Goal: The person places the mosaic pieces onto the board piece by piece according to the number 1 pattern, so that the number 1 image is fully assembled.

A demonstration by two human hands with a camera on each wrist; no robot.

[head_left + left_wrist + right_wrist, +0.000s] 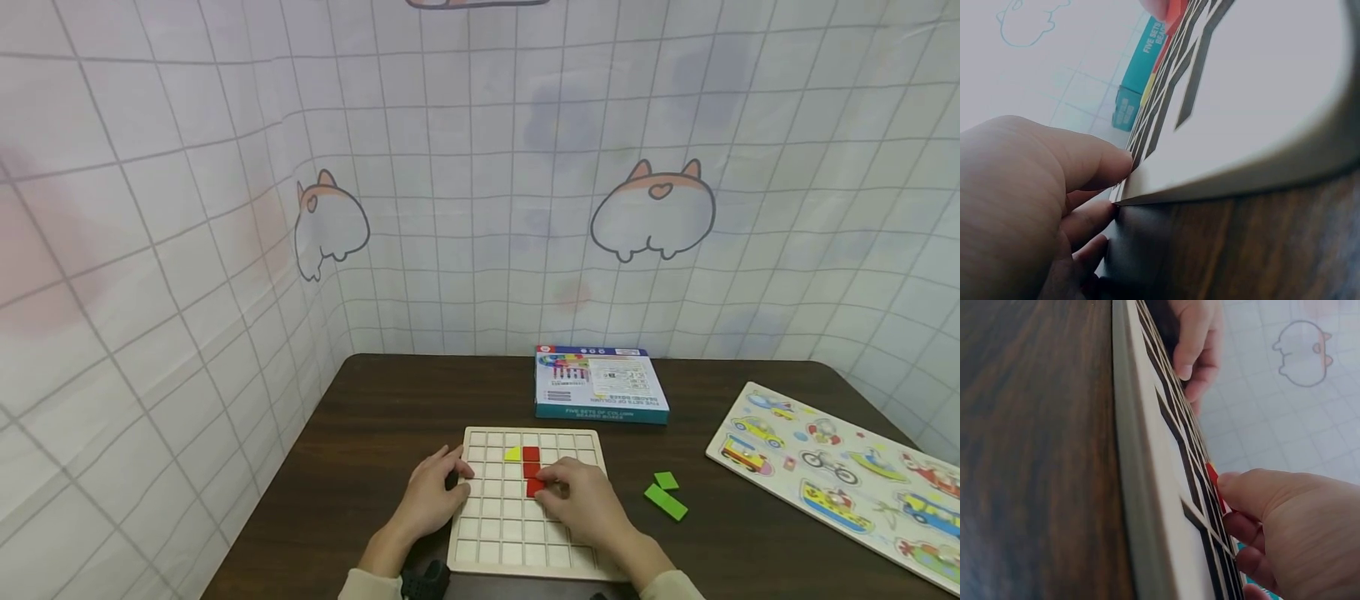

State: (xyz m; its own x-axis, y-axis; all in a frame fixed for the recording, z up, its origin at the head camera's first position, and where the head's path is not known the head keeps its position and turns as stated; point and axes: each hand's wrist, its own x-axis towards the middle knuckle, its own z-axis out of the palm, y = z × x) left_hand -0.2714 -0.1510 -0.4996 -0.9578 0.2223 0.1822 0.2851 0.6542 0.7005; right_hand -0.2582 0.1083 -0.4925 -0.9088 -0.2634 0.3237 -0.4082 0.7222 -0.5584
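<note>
I have the pale gridded board (489, 531) flat on the table (420, 396), its left edge touched by my left fingers (454, 466). Toward its upper part, two red squares (531, 454) line up. Just below them, my right fingers (558, 472) pinch a third red piece (533, 488), slightly off line. A slant-sided yellow piece (513, 455) lies just left of the top red square.

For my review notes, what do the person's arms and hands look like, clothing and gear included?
The left hand and right hand are bare, with no gloves. Both arms wear long cream sleeves. A black device shows at the left cuff; its details are too dark to make out.
</note>
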